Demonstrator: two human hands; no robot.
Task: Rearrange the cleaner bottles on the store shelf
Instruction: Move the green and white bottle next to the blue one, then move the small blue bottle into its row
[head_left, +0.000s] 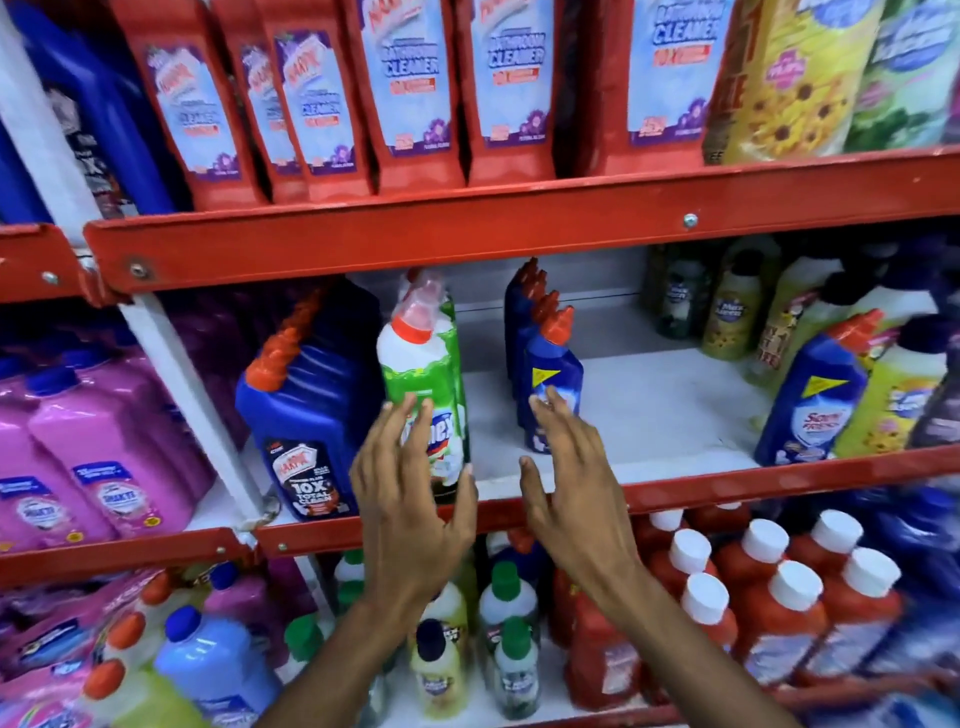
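Observation:
A green-and-white cleaner bottle with a red cap stands upright at the front of the middle shelf. My left hand is spread open in front of its lower label, fingertips at the bottle, not gripping it. To its right stands a row of small blue bottles with orange caps. My right hand is open with its fingertips at the front blue bottle's label. A large blue jug stands left of the green bottle.
Bare white shelf surface lies right of the blue row, then another blue bottle and yellow bottles. Red bathroom-cleaner packs fill the shelf above. Pink bottles stand at left. Red white-capped bottles fill the shelf below.

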